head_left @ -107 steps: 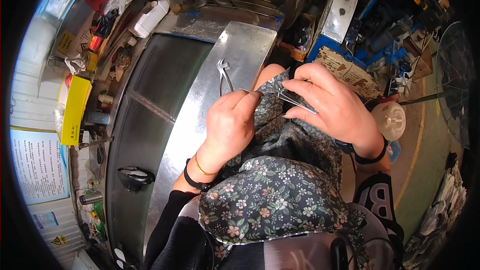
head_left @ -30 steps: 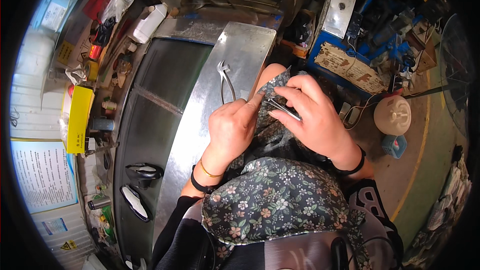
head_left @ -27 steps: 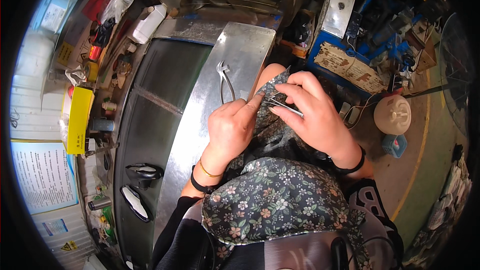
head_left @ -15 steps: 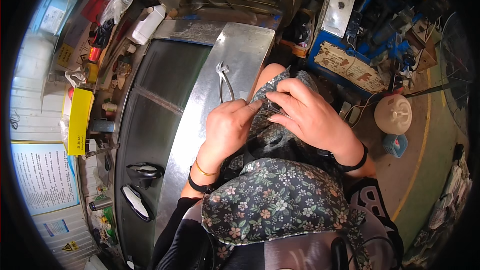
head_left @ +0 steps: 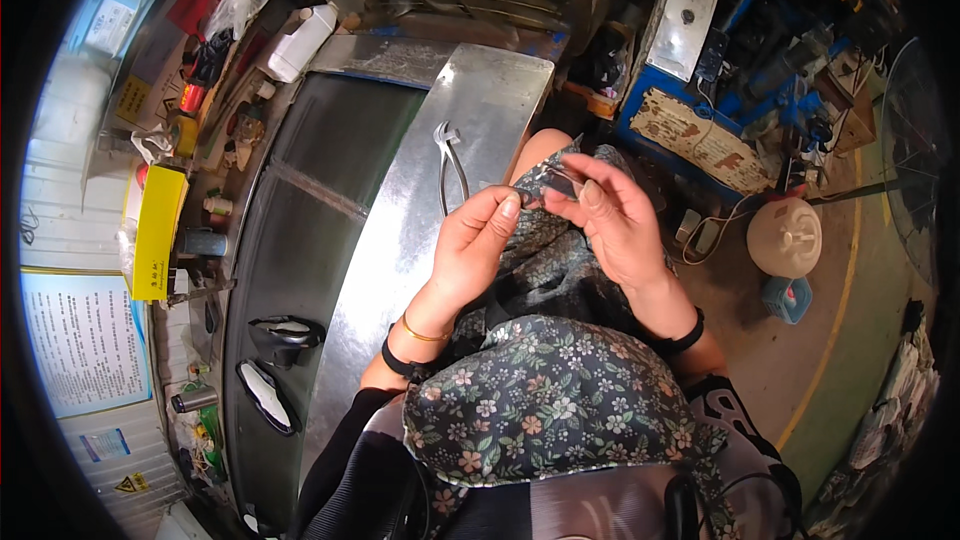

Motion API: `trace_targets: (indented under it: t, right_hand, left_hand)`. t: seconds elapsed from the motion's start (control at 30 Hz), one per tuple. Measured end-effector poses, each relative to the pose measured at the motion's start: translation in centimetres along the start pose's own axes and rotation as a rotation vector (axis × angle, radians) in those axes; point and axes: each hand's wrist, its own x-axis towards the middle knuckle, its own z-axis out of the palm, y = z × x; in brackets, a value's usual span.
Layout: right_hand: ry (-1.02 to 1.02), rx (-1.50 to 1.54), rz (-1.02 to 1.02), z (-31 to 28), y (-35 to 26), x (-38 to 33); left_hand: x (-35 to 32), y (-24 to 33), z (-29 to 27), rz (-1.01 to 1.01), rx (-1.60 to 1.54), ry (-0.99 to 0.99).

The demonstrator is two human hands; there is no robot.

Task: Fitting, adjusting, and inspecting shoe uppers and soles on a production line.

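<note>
— While you start from the left of the frame, what lies on that side?

— A yellow box (head_left: 155, 230) stands at the far left edge among clutter, and a white plastic bottle (head_left: 300, 42) sits in the upper left. Between them and the person runs a shiny metal desk (head_left: 400, 240), curved by the lens.

— And on the desk itself?

— A pair of pliers (head_left: 450, 162) lies on it, upper centre, just beside the hands, probably kept within easy reach.

— What are the hands doing?

— The left hand (head_left: 470, 255) is raised in the middle of the frame, thumb and fingers pinched shut on one end of a small metal piece (head_left: 548, 185). The right hand (head_left: 610, 225) meets it from the right, fingers closed on the other end. Held between both hands above the lap, the piece seems steadied for close work; what it is exactly is too small to tell.

— Further right?

— A blue machine base (head_left: 700, 130) at upper right, and a round cream lidded container (head_left: 785, 237) on the floor.
</note>
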Motion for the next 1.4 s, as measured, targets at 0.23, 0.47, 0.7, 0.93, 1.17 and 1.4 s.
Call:
trace_targets:
  t: [0.23, 0.47, 0.7, 0.93, 1.17, 1.4]
  right_hand:
    - [-0.004, 0.083, 0.11, 0.8, 0.7, -0.3]
    - [-0.04, 0.24, 0.117, 0.8, 1.8, -0.4]
    - [-0.063, 0.207, 0.11, 0.9, 2.1, -0.4]
    - [-0.076, -0.079, -0.009, 1.3, 2.0, -0.6]
    - [-0.126, -0.666, -0.426, 0.6, 1.1, -0.1]
    - [-0.145, -0.582, -0.387, 1.1, 0.6, -0.4]
  left_hand:
    - [-0.2, 1.0, 1.0, 0.247, 0.378, 0.215]
    - [0.0, 1.3, 1.2, 0.374, 0.478, 0.31]
    - [-0.2, 1.6, 1.3, 0.439, 0.545, 0.328]
    - [-0.3, 1.5, 0.9, 0.446, 0.573, 0.318]
    - [0.0, 1.6, -0.2, 0.477, 0.566, 0.232]
    - [-0.2, 1.8, -0.9, 0.478, 0.534, 0.149]
